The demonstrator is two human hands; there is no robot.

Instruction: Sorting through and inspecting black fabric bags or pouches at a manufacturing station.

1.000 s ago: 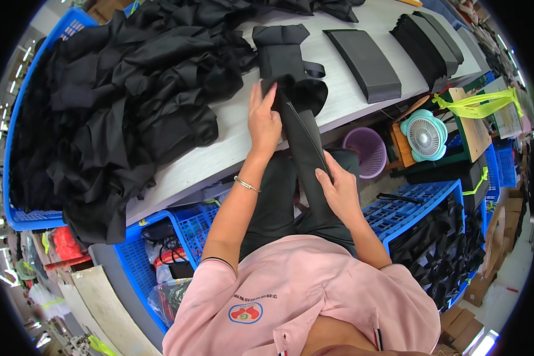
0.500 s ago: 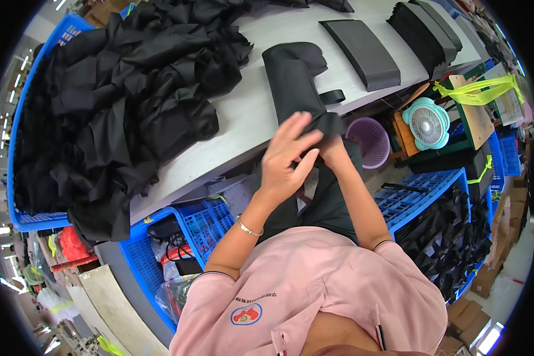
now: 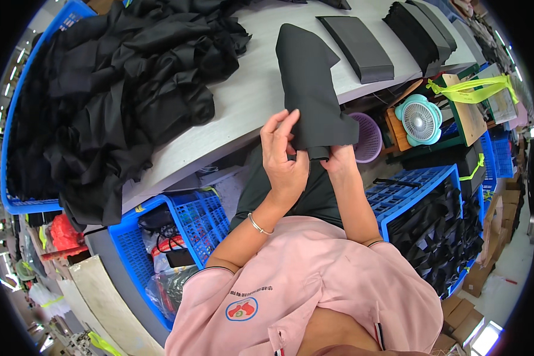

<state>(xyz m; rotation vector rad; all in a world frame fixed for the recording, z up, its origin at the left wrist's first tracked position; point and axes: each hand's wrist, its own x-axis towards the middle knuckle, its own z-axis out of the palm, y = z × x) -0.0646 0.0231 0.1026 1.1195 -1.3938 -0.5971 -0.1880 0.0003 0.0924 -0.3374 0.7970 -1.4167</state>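
A black fabric piece (image 3: 311, 89), wide and folded, extends from my hands over the front edge of the white table (image 3: 237, 124). My left hand (image 3: 283, 163) has its fingers closed on the fabric's left edge, with the thumb at the lower end. At the lower right corner, my right hand (image 3: 342, 160) grips the same piece; the fabric hides most of its fingers. To the left lies a big crumpled heap of black fabric (image 3: 130, 89). Beyond the held piece, a flat folded black stack (image 3: 359, 50) rests on the table.
More black stacks (image 3: 418, 38) sit at the far right. Below the table edge are a purple basket (image 3: 368, 139) and a turquoise fan (image 3: 420, 118). Blue crates stand on both sides of me: one with bags (image 3: 130, 249), one with black strips (image 3: 406, 199). A blue rim (image 3: 9, 148) borders the heap.
The black fabric piece has been straightened and now shows a broader, flatter face. My left hand has come from hovering over it to holding its left edge.
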